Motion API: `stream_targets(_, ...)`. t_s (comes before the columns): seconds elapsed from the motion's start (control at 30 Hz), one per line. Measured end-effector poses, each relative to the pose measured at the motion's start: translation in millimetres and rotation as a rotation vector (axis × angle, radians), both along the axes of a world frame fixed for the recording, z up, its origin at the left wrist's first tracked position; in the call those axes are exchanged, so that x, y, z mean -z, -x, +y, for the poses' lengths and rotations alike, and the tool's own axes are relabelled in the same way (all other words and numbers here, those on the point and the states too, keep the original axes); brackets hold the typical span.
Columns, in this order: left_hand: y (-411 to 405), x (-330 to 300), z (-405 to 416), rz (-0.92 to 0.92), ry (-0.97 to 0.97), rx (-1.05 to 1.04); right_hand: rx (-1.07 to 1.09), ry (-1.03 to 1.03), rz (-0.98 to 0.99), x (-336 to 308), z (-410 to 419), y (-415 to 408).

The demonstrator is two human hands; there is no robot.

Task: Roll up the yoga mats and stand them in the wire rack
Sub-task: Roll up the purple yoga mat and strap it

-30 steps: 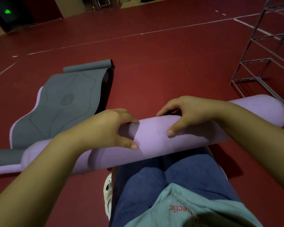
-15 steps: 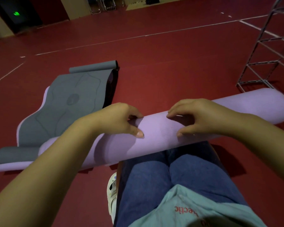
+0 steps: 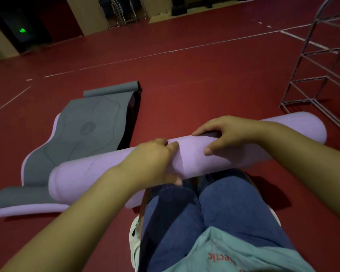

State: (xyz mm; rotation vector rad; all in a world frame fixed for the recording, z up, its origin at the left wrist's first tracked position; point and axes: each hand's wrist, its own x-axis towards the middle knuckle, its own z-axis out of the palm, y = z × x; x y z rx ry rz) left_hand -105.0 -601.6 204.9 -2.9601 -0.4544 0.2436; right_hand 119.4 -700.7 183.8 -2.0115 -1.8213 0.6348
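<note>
A rolled lilac yoga mat (image 3: 98, 173) lies across my knees, tilted up to the right, above the red floor. My left hand (image 3: 151, 160) grips it near the middle, fingers curled over the top and thumb below. My right hand (image 3: 226, 134) grips the roll a little further right, thumb on the near side. A grey mat with a lilac underside (image 3: 82, 132) lies spread on the floor to the left, both ends curling. The wire rack (image 3: 322, 71) stands at the right edge.
Red sports floor (image 3: 204, 85) with white lines stretches ahead. Folded chairs (image 3: 124, 10) stand by the far wall, and a dark doorway with a green sign (image 3: 22, 30) is at the top left. My jeans-clad knees and a white shoe (image 3: 135, 242) are below the roll.
The lilac roll has risen and shifted right, its left end off the floor. My left hand has turned further around the roll. The view has moved closer to the rack.
</note>
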Motion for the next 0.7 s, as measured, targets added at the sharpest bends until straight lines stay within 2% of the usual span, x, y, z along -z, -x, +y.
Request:
stream_targets(0.1, -7, 12, -2, 0.057, -0.164, -0.014, -0.008, 0.044, 0.016, -1, 4, -2)
stream_targets(0.17, -11, 16, 0, 0.037, -0.208, -0.014, -0.016, 0.065, -0.029, 0, 6, -1)
stream_targets(0.33, -11, 16, 18, -0.084, -0.11, 0.01, 0.038, -0.206, -0.236, 4, -8, 10)
stream_targets(0.47, -18, 10, 33, -0.035, -0.035, -0.003, 0.084, -0.124, -0.468, 25, -20, 25)
stream_targets(0.7, -31, 10, 39, 0.054, 0.028, -0.026, 0.051, -0.061, -0.527, 18, -2, 19)
